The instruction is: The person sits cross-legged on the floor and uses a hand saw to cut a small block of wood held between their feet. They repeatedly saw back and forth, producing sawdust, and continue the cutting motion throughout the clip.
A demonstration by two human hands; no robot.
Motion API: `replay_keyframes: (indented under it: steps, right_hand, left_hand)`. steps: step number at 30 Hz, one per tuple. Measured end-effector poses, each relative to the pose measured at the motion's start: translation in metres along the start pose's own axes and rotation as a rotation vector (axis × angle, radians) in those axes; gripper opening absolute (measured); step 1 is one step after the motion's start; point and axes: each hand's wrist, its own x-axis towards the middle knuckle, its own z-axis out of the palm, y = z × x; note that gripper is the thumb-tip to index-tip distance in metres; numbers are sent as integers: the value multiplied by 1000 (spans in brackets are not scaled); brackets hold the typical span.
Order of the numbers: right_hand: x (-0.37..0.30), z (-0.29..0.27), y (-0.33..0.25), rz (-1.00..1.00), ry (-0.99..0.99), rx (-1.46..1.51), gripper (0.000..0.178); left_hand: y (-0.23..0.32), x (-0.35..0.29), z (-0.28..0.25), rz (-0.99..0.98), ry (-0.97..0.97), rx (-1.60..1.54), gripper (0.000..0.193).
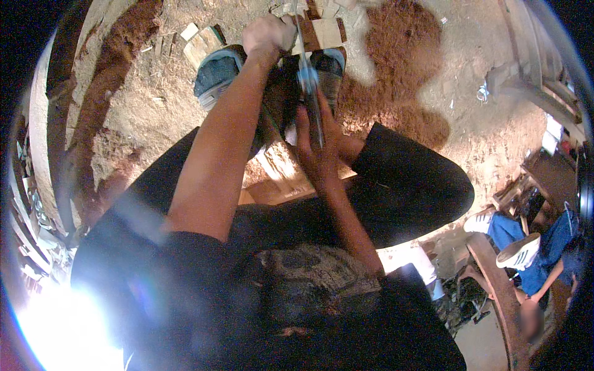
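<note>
Long slim tool sits in our right hand, which grips its near end; its long axis runs away from us, leaning slightly left. Farther out, it passes by the left edge of a wooden block. Our left hand, nearer that block, is curled just left of the tool; we cannot tell what it holds.

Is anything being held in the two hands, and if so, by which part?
The right hand grips a long, thin tool by its dark handle; whether the left hand holds anything cannot be told.
</note>
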Motion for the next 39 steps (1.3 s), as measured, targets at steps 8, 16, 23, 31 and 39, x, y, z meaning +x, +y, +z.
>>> replay_keyframes:
  steps: [8,16,23,31,39]
  right_hand:
    - [25,7,-11,-2,101,57,46]
    - [34,11,-7,-85,159,157,31]
    - [41,6,-13,-94,214,138,24]
    - [-43,-7,33,-102,149,-101,33]
    - [4,-5,-26,212,-53,-31,44]
  left_hand:
    - [4,-3,-6,25,-32,12,61]
    - [-35,57,29,73,-115,-50,62]
    - [-5,33,5,26,-113,-38,57]
    - [7,15,-7,-58,-29,-92,58]
    - [-12,12,0,-30,-16,-47,62]
